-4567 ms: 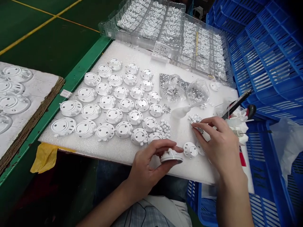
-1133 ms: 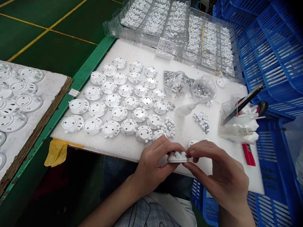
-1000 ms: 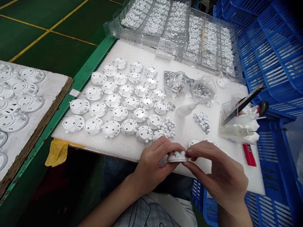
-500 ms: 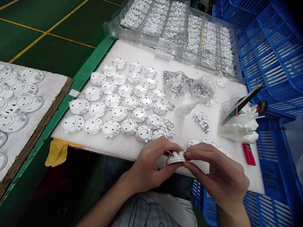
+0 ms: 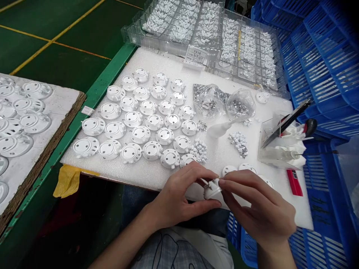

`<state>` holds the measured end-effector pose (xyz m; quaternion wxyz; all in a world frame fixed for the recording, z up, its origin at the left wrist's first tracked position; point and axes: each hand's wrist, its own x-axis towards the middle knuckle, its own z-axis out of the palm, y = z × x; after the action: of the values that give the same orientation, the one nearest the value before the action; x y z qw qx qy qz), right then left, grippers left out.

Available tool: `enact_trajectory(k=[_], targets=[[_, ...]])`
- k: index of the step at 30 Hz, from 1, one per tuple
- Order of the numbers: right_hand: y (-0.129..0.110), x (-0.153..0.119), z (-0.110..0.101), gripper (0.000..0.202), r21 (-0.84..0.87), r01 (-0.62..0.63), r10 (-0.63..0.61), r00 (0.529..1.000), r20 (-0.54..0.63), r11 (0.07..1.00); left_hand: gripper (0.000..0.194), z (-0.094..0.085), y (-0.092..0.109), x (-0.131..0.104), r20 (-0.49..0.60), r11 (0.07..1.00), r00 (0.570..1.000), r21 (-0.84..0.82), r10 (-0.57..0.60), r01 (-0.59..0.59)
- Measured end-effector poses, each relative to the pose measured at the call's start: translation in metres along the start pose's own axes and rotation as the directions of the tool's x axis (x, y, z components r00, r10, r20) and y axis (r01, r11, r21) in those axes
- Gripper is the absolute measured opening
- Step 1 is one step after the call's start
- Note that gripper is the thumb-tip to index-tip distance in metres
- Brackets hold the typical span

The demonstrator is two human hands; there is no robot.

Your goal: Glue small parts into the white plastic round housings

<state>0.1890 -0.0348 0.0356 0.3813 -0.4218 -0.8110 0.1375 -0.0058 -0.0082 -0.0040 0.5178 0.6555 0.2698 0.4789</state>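
Just in front of the table edge, a small round white plastic part (image 5: 212, 189) is held up between my two hands, tilted with its right side higher. My right hand (image 5: 258, 201) pinches its right edge between thumb and fingertips. My left hand (image 5: 182, 192) curls round its left side, the index finger along the top and the thumb stretched out just below. The fingers hide part of its rim. Beyond my left hand, rows of similar white discs with two dark dots (image 5: 170, 158) cover the white foam sheet (image 5: 140, 173). Small white pieces (image 5: 200, 149) lie heaped beside them.
A white squeeze bottle (image 5: 218, 129), clear bags of metal bits (image 5: 210, 104) and a clear tool holder (image 5: 276, 149) stand on the foam. Partitioned clear trays (image 5: 179, 37) line the back. Blue crates (image 5: 331, 56) border the right; a red box (image 5: 294, 182) lies near the edge.
The white part has tilted, its right side rising, and shifted slightly right. My left thumb has come away from its underside and stretched out below it.
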Motion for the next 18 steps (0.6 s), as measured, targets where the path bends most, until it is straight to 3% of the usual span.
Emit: enact_trajectory(k=[8,18], targets=[[0.0012,-0.0024,0.0003,0.04,0.005,0.024,-0.024,0.999,-0.021,1.0,0.044,0.0007,0.003,-0.0018,0.014,0.997,0.998,-0.043,-0.061,0.062],[-0.0011,-0.0019,-0.0003,0.04,0.018,0.007,-0.007,1.0,-0.029,1.0,0.036,-0.0032,0.004,0.0032,0.037,0.986,0.997,-0.151,-0.066,0.07]])
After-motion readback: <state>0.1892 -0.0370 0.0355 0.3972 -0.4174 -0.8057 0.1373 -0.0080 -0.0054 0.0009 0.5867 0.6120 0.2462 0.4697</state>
